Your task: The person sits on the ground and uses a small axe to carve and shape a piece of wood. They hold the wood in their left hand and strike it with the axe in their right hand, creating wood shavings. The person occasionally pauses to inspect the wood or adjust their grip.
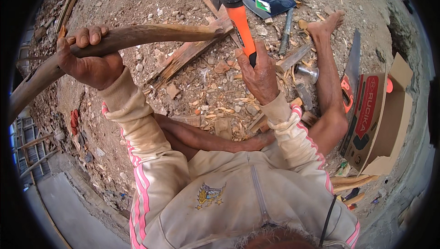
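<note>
My left hand (94, 61) is closed round a thick, curved wooden branch (137, 36), which it holds up off the ground. The branch's tapered end points right, toward a squared timber (190, 54) on the ground. In my right hand (261, 75) is a hatchet (241, 27) with an orange and black handle. Its dark metal head is raised at the top of the view, beyond the branch's tip. My fingers wrap the lower part of the handle.
Wood chips and stones cover the ground round my bent legs. On the right lie a handsaw (352, 70) and an open cardboard box (376, 116). A metal rod (286, 31), a dark blue folder-like item (270, 2) and a metal cup-like piece (308, 71) lie ahead.
</note>
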The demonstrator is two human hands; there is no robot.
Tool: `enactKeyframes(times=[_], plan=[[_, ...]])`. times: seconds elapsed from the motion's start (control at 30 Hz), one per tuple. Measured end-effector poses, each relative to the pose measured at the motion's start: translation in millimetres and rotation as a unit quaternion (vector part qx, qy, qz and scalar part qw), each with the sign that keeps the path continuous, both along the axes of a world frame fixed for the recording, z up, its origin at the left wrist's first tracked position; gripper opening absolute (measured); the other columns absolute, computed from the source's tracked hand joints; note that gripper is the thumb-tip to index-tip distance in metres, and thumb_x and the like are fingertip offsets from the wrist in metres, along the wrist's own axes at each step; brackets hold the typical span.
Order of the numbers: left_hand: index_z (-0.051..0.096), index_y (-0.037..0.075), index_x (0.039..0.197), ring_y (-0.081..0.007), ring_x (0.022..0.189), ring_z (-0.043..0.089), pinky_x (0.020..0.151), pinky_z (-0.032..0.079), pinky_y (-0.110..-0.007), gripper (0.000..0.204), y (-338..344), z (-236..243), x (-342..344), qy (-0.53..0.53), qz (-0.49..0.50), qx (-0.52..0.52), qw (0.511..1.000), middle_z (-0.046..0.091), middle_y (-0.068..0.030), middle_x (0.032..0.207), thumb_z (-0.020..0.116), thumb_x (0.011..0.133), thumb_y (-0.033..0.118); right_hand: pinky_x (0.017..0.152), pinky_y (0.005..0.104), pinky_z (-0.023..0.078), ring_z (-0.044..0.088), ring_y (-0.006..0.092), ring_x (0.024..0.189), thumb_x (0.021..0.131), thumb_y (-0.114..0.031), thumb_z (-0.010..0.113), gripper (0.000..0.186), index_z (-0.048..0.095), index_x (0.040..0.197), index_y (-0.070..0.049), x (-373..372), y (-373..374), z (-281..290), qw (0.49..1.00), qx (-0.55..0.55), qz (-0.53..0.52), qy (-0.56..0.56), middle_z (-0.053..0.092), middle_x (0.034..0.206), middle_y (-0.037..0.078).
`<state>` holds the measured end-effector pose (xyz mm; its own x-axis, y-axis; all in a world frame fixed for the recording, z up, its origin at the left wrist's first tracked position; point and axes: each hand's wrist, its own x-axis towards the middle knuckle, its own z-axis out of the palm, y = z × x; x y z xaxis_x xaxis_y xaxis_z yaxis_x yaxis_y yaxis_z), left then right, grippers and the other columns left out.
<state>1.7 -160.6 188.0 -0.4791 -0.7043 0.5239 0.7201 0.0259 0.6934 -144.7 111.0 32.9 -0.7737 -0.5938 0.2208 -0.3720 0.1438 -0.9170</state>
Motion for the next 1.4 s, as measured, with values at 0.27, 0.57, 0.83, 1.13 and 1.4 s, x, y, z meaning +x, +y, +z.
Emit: enactKeyframes(times=[0.27, 0.57, 0.83, 1.13, 1.4], plan=[[0.061, 0.018, 0.086, -0.018, 0.073, 0.061, 0.083, 0.048, -0.041, 0.022, 8.1, 7.6, -13.7, -0.017, 0.026, 0.01, 0.999, 0.062, -0.0014, 0.076, 0.065, 0.097, 0.037, 0.058, 0.0524, 0.048, 0.065, 0.0467, 0.068, 0.093, -0.016, 0.067, 0.026, 0.052, 0.112, -0.004, 2.4, -17.4, -62.4, 0.993, 0.116, 0.028, -0.005, 0.063, 0.072, 0.022], [0.061, 0.015, 0.088, -0.0177, 0.073, 0.062, 0.082, 0.048, -0.04, 0.02, 6.1, 2.1, -5.8, 0.001, -0.026, -0.01, 1.0, 0.062, -0.0018, 0.076, 0.065, 0.096, 0.033, 0.056, 0.0421, 0.05, 0.064, 0.0356, 0.059, 0.094, -0.013, 0.068, 0.025, 0.054, 0.111, -0.002, 2.8, -20.9, -25.1, 0.998, -0.062, -0.018, -0.008, 0.06, 0.068, 0.017], [0.063, 0.016, 0.089, -0.0178, 0.076, 0.065, 0.083, 0.049, -0.04, 0.018, 17.9, -1.1, 1.3, -0.011, -0.018, -0.038, 0.999, 0.065, -0.0002, 0.078, 0.065, 0.097, 0.032, 0.058, 0.0418, 0.05, 0.063, 0.0385, 0.061, 0.094, -0.017, 0.069, 0.023, 0.057, 0.105, -0.002, -0.7, -17.4, -26.8, 0.999, 0.024, 0.009, -0.031, 0.061, 0.068, 0.019], [0.063, 0.02, 0.089, -0.0172, 0.072, 0.06, 0.081, 0.049, -0.04, 0.016, 18.0, -0.5, -9.4, 0.007, 0.058, -0.023, 0.998, 0.059, 0.0005, 0.074, 0.065, 0.096, 0.033, 0.059, 0.0418, 0.05, 0.067, 0.0376, 0.067, 0.092, -0.015, 0.068, 0.02, 0.058, 0.104, -0.003, -5.2, -20.6, -50.9, 0.993, 0.092, 0.035, -0.064, 0.063, 0.074, 0.021], [0.061, 0.017, 0.09, -0.0182, 0.068, 0.06, 0.076, 0.05, -0.04, 0.018, 17.1, -1.4, -11.4, 0.005, 0.028, -0.015, 0.999, 0.061, -0.0012, 0.074, 0.064, 0.097, 0.033, 0.058, 0.0418, 0.049, 0.064, 0.0369, 0.06, 0.091, -0.014, 0.069, 0.019, 0.059, 0.102, -0.002, -1.1, -25.2, -45.8, 0.999, -0.051, -0.015, -0.011, 0.059, 0.065, 0.019]])
